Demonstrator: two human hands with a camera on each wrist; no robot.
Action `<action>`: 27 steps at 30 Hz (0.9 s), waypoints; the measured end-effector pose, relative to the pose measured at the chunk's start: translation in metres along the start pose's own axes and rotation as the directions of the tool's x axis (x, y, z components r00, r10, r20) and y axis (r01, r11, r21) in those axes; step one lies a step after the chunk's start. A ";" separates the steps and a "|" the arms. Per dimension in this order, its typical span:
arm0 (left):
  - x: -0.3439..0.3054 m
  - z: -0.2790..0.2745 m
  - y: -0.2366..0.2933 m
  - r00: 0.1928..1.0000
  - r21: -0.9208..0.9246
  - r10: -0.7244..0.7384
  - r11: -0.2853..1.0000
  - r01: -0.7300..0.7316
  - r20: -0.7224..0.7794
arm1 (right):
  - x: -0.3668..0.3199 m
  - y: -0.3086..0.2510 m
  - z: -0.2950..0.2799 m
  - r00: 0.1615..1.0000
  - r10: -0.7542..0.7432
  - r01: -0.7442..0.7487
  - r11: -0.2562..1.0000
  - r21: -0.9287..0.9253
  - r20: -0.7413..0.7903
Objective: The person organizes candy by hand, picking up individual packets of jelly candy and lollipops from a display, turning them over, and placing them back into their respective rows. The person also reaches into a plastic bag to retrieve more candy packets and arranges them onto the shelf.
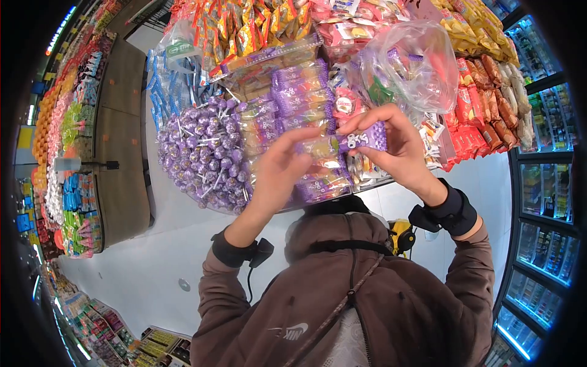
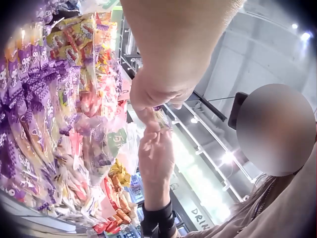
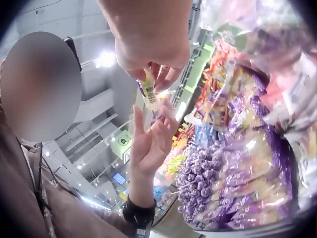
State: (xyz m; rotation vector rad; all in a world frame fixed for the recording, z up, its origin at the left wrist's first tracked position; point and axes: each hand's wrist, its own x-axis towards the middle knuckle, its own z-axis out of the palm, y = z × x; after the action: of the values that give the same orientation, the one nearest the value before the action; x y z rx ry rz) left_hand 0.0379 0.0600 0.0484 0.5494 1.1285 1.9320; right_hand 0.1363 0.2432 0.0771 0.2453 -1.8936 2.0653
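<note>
A long candy packet (image 1: 365, 138), clear in the middle with printed purple ends, is held up above the display. My right hand (image 1: 400, 147) pinches its purple end between thumb and fingers. At the packet's other end is my left hand (image 1: 278, 168), its fingers curled in at the wrapper and slightly blurred in the head view. The right wrist view shows a barcode on the packet (image 3: 150, 94), and there the left hand (image 3: 151, 148) has its thumb raised away from the wrapper. Directly below the hands lie rows of matching purple packets (image 1: 302, 92).
Purple-wrapped lollipops (image 1: 202, 150) form a heap left of the rows. A clear plastic bag (image 1: 422, 64) with candy inside lies at the right, near red packets (image 1: 469, 110). Orange-yellow bags (image 1: 251, 33) fill the back. Lit drink coolers (image 1: 547, 159) line the right side.
</note>
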 end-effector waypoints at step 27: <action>0.002 -0.023 -0.023 0.935 0.113 0.078 0.993 -0.041 -0.347 | -0.023 0.037 0.023 0.803 0.596 -0.582 0.782 0.223 0.007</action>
State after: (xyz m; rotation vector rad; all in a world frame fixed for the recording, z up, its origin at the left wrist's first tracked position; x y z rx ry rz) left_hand 0.0308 0.0560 0.0175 0.2996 1.4580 2.0865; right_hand 0.1423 0.2156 0.0372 -0.4308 -1.8627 2.6417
